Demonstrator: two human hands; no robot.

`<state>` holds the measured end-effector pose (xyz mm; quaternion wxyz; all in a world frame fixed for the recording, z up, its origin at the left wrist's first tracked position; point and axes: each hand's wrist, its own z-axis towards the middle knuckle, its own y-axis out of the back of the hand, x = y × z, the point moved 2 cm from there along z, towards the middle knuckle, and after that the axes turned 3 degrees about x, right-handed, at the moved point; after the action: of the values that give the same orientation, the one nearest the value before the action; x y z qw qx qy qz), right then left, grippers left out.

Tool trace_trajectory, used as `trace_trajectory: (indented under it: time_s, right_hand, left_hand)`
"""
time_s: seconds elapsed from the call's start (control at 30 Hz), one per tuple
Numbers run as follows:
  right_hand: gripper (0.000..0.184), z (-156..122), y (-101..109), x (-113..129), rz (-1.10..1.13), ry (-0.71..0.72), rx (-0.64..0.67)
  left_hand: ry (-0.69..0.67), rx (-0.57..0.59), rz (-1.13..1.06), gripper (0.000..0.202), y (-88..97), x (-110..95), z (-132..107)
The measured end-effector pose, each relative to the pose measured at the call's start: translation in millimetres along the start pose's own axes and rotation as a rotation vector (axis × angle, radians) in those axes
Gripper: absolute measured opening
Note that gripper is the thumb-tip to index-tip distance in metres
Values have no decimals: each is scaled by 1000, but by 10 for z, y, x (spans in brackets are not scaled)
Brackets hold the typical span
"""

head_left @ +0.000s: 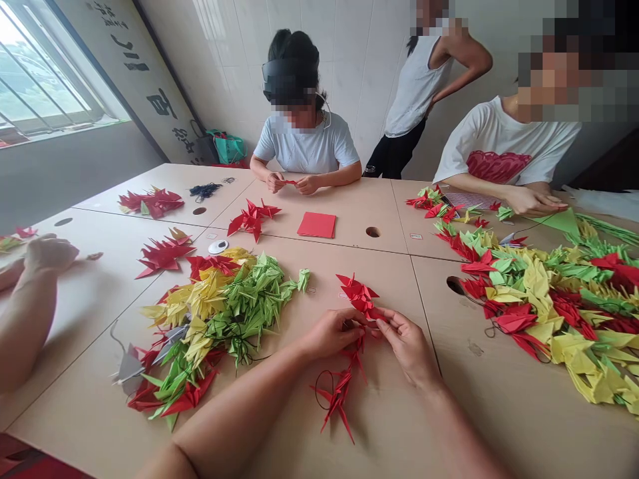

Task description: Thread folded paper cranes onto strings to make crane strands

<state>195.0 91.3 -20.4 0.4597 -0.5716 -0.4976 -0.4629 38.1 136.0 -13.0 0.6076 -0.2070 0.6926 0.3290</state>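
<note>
Just below the centre of the frame, red paper pieces (358, 295) sit between the left hand (334, 334) and right hand (409, 346), apparently gripped from both sides for steadiness. The left fingers curl nearly closed on them; the right thumb and fingertips pinch their edge. Lower red pieces (341, 389) and a dark cord (316, 392) trail beneath, probably left slack for free handling.

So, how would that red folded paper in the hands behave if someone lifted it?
The red paper is probably light, being thin folded sheets. Its trailing lower end suggests it might sag or swing. Its slender points look fragile and might bend.
</note>
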Motion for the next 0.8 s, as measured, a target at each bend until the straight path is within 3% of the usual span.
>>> trace_trajectory:
  time_s: [0.1,0.17,0.3,0.47,0.63,0.8]
  right_hand:
    - [46,-3,-9,-9,-68,12,47]
    - [44,-12,-7,1,-193,97,9]
    - [28,-66,-12,62,-586,354,-156]
    - [11,-109,-42,55,-873,498,-98]
    - [12,-90,-23,-18,-969,489,-32]
    - [17,-48,13,-20,-857,482,-86]
  left_hand:
    - [0,-35,12,16,3,38,16]
    - [6,-71,30,12,9,53,27]
    - [16,-135,25,10,16,50,39]
    - [11,-151,25,10,21,39,45]
    - [3,-123,-22,8,47,33,50]
    - [-2,-62,-142,16,64,5,21]
